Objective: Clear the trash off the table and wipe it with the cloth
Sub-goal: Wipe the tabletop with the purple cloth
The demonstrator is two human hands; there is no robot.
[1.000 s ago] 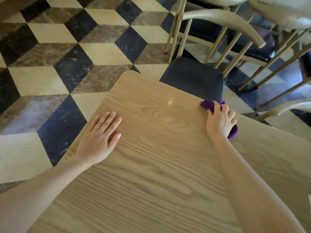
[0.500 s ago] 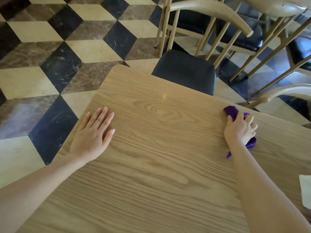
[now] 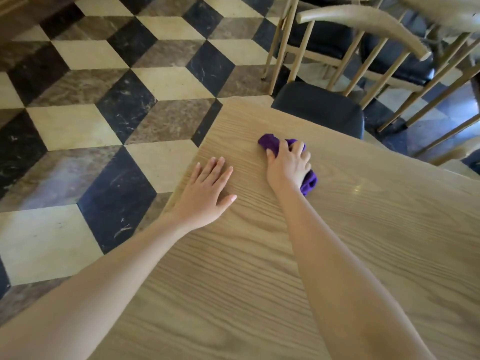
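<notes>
right hand (image 3: 288,167) covers most of purple cloth (image 3: 270,142) (ends showing).

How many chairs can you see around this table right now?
3, at least in part. One chair with a black seat is tucked against the table's far edge. A second chair stands behind it. Another chair's armrest shows at the right edge. More may be hidden.

Bunched purple cloth (image 3: 270,142) on wooden table (image 3: 363,229)
</notes>
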